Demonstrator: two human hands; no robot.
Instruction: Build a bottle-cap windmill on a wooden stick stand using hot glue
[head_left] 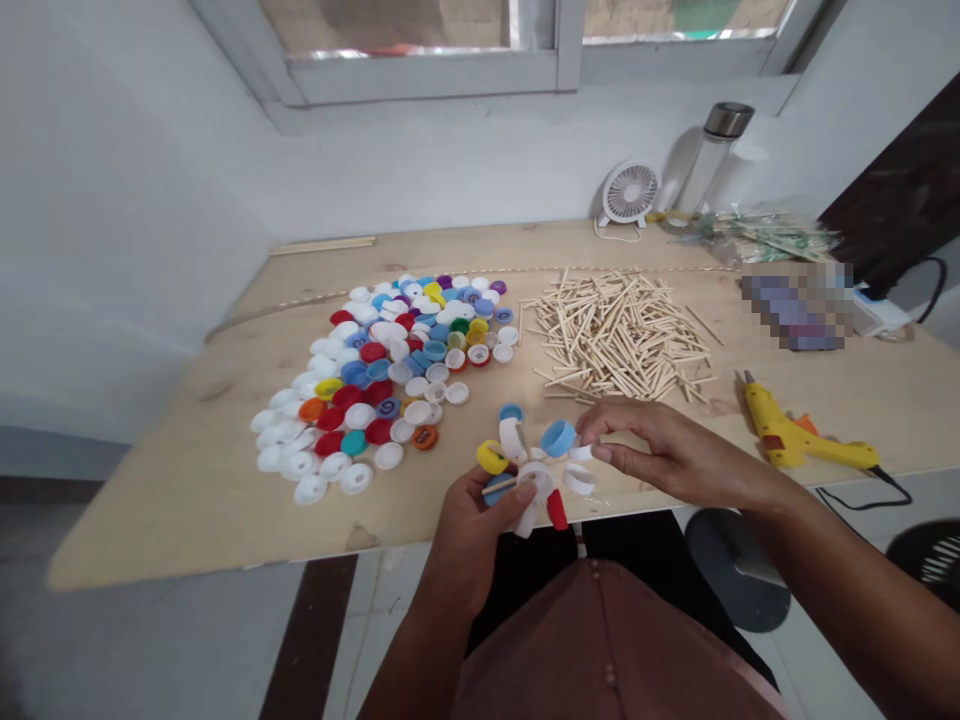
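Note:
My left hand (480, 515) is closed around a wheel-like piece made of bottle caps (534, 482) and short wooden sticks, just over the table's front edge. A white cap sits at its middle, with blue, yellow, red and white caps around it. At its right side, my right hand (652, 450) pinches a white bottle cap (581, 453) between thumb and fingers. A light blue cap (558, 437) stands beside those fingertips. Behind my left hand lies a spread of loose bottle caps (390, 370) in many colours. Beyond my right hand is a heap of short wooden sticks (619, 335).
A yellow glue gun (806, 430) lies at the right, its black cord hanging over the edge. Farther back are a small white fan (630, 192), a clear bottle (709, 160), plastic-wrapped sticks (772, 235) and a blurred-out flat object (795, 310). A stool (739, 570) stands below.

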